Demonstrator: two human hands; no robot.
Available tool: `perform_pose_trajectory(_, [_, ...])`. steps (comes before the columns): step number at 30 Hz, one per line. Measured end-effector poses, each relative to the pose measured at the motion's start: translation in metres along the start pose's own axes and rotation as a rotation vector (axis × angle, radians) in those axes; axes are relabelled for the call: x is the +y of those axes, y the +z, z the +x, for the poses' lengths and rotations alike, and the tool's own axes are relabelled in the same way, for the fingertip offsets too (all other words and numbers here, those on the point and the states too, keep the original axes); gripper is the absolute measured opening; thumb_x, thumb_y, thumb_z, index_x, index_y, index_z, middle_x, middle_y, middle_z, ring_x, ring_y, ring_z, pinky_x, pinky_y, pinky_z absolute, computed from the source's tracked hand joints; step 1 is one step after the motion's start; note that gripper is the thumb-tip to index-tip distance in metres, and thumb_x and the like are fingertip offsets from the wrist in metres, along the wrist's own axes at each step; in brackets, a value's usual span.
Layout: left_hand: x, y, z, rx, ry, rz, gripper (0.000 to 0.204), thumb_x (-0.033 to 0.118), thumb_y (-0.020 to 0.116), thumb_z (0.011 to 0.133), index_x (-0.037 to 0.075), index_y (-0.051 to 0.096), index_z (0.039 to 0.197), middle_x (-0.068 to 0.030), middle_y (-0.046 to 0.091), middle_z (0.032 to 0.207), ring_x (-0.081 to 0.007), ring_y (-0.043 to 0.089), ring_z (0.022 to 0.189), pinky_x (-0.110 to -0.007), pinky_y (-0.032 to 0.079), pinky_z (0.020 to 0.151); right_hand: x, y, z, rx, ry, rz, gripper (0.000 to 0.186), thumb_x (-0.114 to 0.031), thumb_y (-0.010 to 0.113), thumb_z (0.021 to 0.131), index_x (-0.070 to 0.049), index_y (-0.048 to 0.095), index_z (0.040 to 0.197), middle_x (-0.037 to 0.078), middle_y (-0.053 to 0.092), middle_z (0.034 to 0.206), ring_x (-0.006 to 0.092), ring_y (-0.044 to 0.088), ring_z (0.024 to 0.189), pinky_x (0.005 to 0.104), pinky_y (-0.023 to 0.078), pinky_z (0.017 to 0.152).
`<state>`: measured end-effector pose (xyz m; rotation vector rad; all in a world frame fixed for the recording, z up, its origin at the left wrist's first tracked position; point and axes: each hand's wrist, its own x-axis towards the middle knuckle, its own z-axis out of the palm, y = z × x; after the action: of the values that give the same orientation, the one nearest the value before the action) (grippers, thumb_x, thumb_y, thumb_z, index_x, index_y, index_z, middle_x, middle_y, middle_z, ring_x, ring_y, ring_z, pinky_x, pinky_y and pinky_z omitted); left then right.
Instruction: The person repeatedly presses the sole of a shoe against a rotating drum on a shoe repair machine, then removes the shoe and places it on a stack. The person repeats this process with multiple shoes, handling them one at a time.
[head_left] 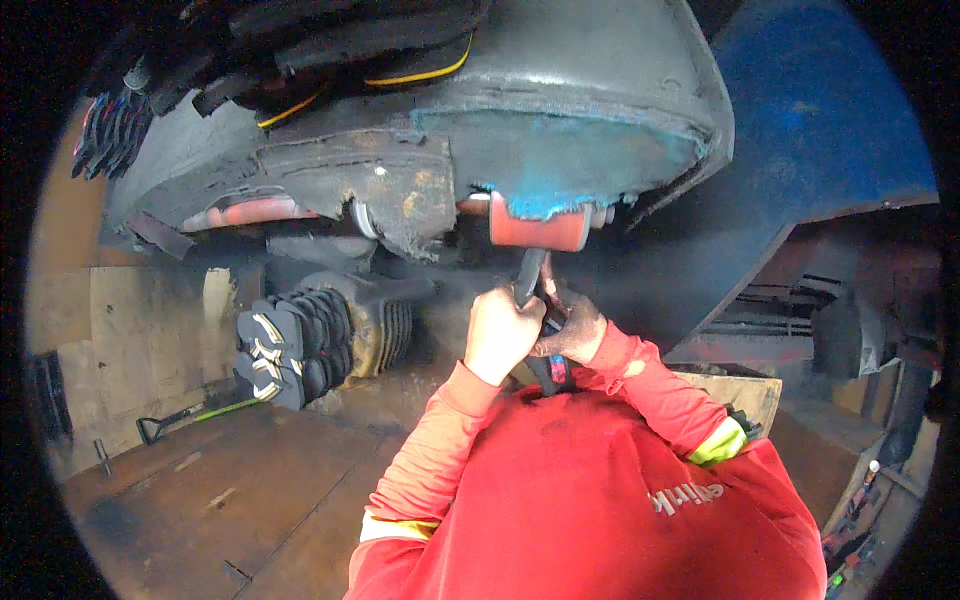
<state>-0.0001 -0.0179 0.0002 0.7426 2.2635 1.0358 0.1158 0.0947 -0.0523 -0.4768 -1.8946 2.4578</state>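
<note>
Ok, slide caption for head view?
Left hand and right hand hold a dark sandal below a red roller, stacked sandals at left.

- Workshop, footwear by the look of it; reads as a sanding/grinding station.
- Landmark: red belt on a roller, abrasive-looking.
- Above belt: grey machine hood, grimy, with ragged flaps hanging beside the belt.
- Left of belt, lower: black sandals stacked in rows, pale markings on the front ones.
- Far left of belt: scuffed wood panels.
- Right of belt: big blue panel, dirty.
- Below belt: red work top, fluorescent sleeve bands.
</note>
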Motion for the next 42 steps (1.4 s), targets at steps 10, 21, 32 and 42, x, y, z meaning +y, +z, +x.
perform_pose_trajectory(10, [0.009, -0.008, -0.036, 0.010, 0.027, -0.307, 0.045, 0.027, 0.073, 0.090, -0.006, 0.064, 0.121, -0.0221, 0.071, 0.087, -0.0118, 0.069, 0.087, -0.031, 0.055, 0.073, -0.004, 0.044, -0.030, 0.319, -0.232, -0.978, 0.097, -0.032, 0.080, 0.072, 0.001, 0.032, 0.150, 0.034, 0.027, 0.153, 0.0509, 0.025, 0.143, 0.0534, 0.024, 0.118])
perform_pose_trajectory(21, [0.007, -0.003, 0.011, 0.107, 0.157, 0.119, 0.036, 0.034, 0.074, 0.087, -0.001, 0.071, 0.084, -0.0227, 0.066, 0.070, -0.0340, 0.068, 0.066, -0.042, 0.051, 0.058, -0.011, 0.030, -0.006, 0.189, 0.008, -0.291, 0.065, -0.021, 0.080, 0.075, -0.002, 0.055, 0.131, 0.018, 0.064, 0.123, 0.0324, 0.061, 0.120, 0.0380, 0.049, 0.099])
perform_pose_trajectory(32, [-0.004, 0.009, -0.007, 0.013, -0.028, -0.297, 0.031, 0.027, 0.072, 0.091, -0.003, 0.070, 0.098, -0.0173, 0.072, 0.086, -0.0211, 0.068, 0.080, -0.035, 0.052, 0.069, -0.001, 0.035, -0.007, 0.325, -0.042, -0.881, 0.082, -0.033, 0.074, 0.079, -0.002, 0.041, 0.147, 0.026, 0.039, 0.150, 0.0409, 0.033, 0.143, 0.0541, 0.031, 0.113])
perform_pose_trajectory(42, [0.010, -0.006, 0.004, 0.213, 0.269, 0.022, 0.039, 0.037, 0.077, 0.085, -0.002, 0.070, 0.086, -0.0238, 0.066, 0.074, -0.0393, 0.068, 0.066, -0.043, 0.051, 0.058, 0.009, 0.051, 0.003, 0.435, -0.215, -1.003, 0.068, -0.031, 0.069, 0.083, -0.006, 0.048, 0.142, 0.028, 0.038, 0.151, 0.0481, 0.027, 0.145, 0.0605, 0.028, 0.114])
